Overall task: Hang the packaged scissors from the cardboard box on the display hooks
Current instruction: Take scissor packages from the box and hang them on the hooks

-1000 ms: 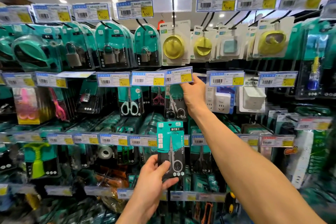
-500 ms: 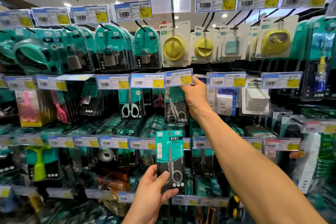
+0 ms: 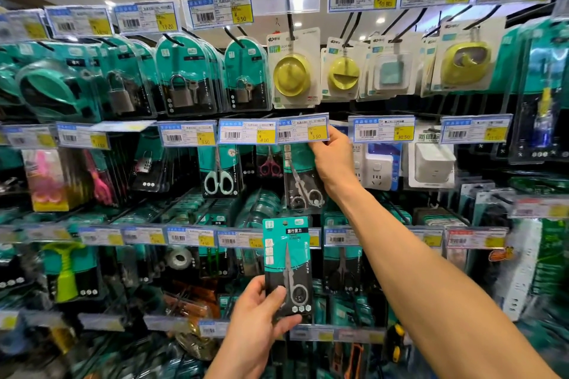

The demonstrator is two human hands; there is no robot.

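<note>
Right hand point(image 3: 331, 160): fingers still pinching the 3.50 price tag point(image 3: 303, 131) at its right edge.
Left hand point(image 3: 261, 314): thumb and fingers clamped on the scissors pack point(image 3: 288, 264), directly below the tag (barely moved).
Meaning: pack not yet hung; I'd lift it next.

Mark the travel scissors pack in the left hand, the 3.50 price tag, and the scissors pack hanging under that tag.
travel scissors pack point(image 3: 288, 268), head view, card's middle by the blade.
3.50 price tag point(image 3: 303, 130), head view, label's centre.
hanging scissors pack point(image 3: 303, 181), head view, middle of its front.
</note>
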